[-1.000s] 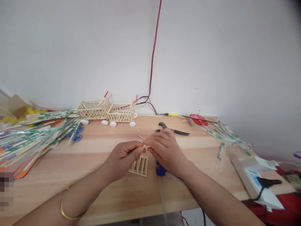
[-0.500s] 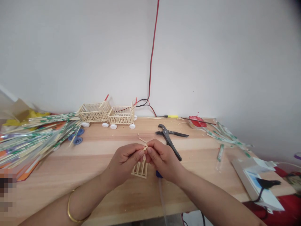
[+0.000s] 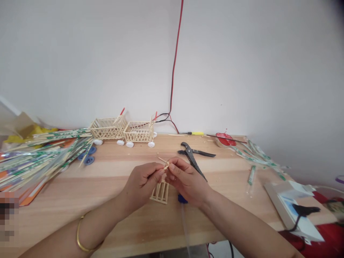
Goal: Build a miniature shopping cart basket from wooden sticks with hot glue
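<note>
My left hand (image 3: 142,183) and my right hand (image 3: 185,181) meet above the middle of the wooden table (image 3: 113,215). Both pinch a short wooden stick (image 3: 166,166) between their fingertips. Just below them a small ladder-like panel of sticks (image 3: 160,192) lies flat on the table. A blue object (image 3: 182,199) peeks out under my right wrist. Black pliers (image 3: 194,156) lie just beyond my right hand. A loose stick (image 3: 161,159) rests behind my fingers.
Two stick carts with white wheels (image 3: 122,132) stand at the back by the wall. A heap of wrapped chopsticks (image 3: 37,157) covers the left side, with blue caps (image 3: 88,156) beside it. A red dish (image 3: 225,139), wrappers (image 3: 255,156) and white boxes (image 3: 292,200) sit right. Red and black wires (image 3: 173,82) hang down the wall.
My right hand drew back from the pliers and closed on the small stick beside my left fingers. The pliers now lie uncovered on the table.
</note>
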Motion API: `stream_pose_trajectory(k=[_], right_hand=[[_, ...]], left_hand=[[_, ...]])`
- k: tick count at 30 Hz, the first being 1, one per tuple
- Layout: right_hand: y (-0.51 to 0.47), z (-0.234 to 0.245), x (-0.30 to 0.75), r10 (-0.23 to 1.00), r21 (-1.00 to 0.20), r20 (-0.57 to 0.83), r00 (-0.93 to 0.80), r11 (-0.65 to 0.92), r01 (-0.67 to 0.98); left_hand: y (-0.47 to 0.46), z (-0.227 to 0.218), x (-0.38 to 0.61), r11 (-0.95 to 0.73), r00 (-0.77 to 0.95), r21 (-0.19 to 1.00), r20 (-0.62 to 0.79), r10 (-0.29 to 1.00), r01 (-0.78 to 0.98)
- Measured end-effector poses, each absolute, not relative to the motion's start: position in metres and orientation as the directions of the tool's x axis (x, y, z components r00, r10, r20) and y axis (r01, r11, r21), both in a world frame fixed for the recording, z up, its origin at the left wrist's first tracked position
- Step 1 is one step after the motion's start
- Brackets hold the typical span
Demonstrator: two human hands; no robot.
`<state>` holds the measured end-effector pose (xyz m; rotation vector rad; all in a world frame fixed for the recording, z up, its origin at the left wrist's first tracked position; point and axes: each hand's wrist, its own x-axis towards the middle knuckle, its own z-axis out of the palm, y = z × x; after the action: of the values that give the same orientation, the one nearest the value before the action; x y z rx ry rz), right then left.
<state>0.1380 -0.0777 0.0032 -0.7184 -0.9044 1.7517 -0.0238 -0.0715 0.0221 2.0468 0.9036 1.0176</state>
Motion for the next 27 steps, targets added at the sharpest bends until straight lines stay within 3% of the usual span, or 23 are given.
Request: stream_pose_trajectory(k=[3,6,8,10,13,16,24,27], right_hand=[[-0.073,0.008,0.140,0.956,-0.793,-0.073,-0.283,-0.227,-0.566],[-0.058,0.014,0.156,0.993,-0.772,-0.037,-0.111,-0.099,-0.628],[-0.049,0.016,0.171,0.996,-0.840,0.072,0.053,0.089,-0.535],[-0.046,0.017,0.181,0.980,-0.940,0.186,0.075,0.200,-0.278],[-0.055,0.018,0.182,0.941,-0.928,0.308,-0.140,0.329,0.171],[-0.067,0.021,0.172,0.850,-0.760,0.404,-0.338,0.518,0.392],[-0.072,0.020,0.159,0.609,-0.332,0.573,-0.549,0.785,0.523],[-0.082,0.023,0.149,0.559,-0.316,0.537,-0.632,0.827,0.464]], left_hand=[[-0.073,0.023,-0.024,-0.554,0.467,0.776,0.387,0.795,0.302],[-0.076,0.021,-0.026,-0.541,0.481,0.772,0.354,0.802,0.335],[-0.076,0.019,-0.028,-0.501,0.471,0.793,0.314,0.825,0.348],[-0.074,0.016,-0.028,-0.436,0.443,0.831,0.265,0.856,0.346],[-0.072,0.014,-0.028,-0.346,0.419,0.887,0.201,0.885,0.305],[-0.071,0.015,-0.027,-0.300,0.423,0.914,0.166,0.891,0.274],[-0.075,0.016,-0.020,-0.164,0.379,0.961,0.069,0.923,0.223],[-0.072,0.015,-0.018,-0.021,0.234,0.998,0.007,0.972,0.059]])
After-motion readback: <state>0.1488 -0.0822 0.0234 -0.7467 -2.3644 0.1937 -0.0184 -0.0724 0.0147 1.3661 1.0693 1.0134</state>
